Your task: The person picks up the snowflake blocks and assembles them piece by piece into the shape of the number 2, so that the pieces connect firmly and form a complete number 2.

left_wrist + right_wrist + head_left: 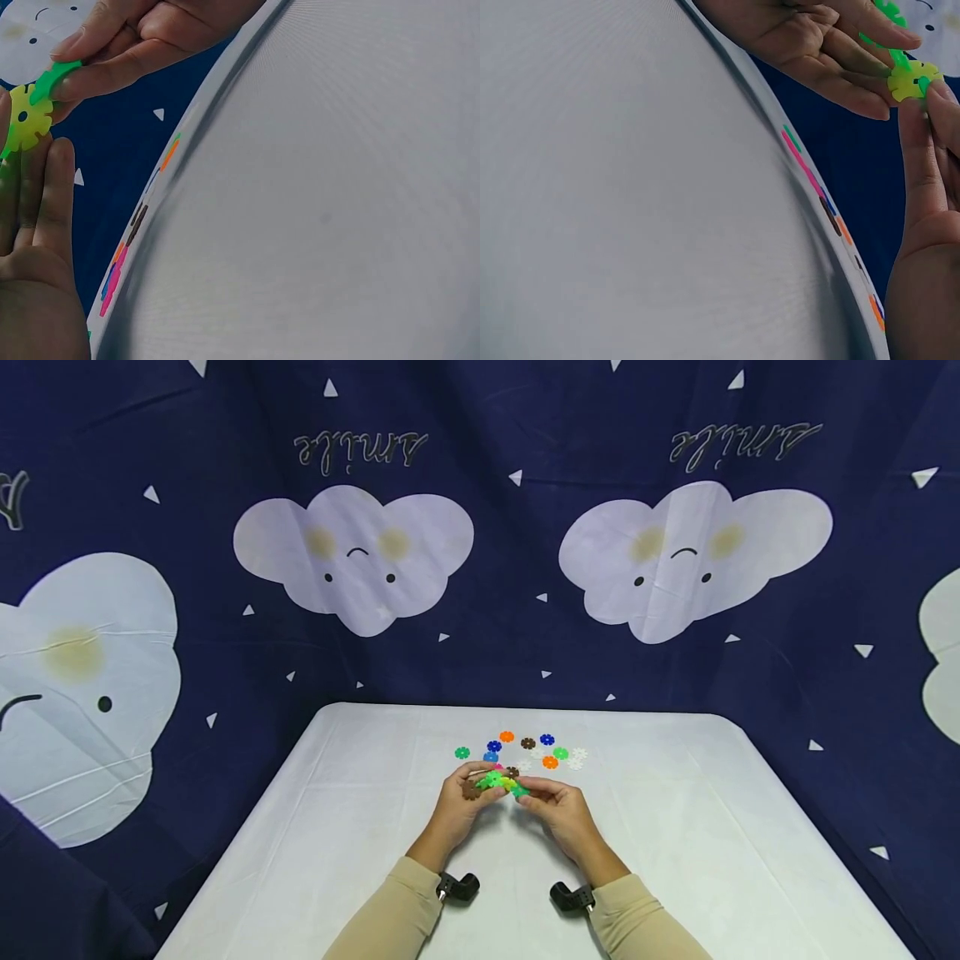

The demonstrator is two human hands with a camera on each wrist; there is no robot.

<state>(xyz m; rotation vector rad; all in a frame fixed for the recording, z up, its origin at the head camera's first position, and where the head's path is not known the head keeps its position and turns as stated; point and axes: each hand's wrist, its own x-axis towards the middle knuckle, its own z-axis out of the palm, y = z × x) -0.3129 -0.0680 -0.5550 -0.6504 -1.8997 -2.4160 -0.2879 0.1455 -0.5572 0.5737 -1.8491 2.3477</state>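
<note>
Both hands hold a small chain of notched plastic snowflake discs over the table. In the head view, my left hand [455, 802] grips the chain's left part between thumb and fingers: a brown disc [471, 790] and a bright green disc [492, 779]. A yellow disc [31, 120] sits between the two hands, slotted to green discs. My right hand [564, 817] pinches a darker green disc [521, 791] at the yellow one's edge, seen edge-on in the left wrist view. Fingers hide part of the chain.
Loose discs lie on the white table [360, 827] beyond the hands, among them a green disc [462, 752], an orange disc [507, 737], a brown disc [528, 743] and a white disc [579, 752]. A dark blue cloud-print curtain [517, 543] hangs behind the table.
</note>
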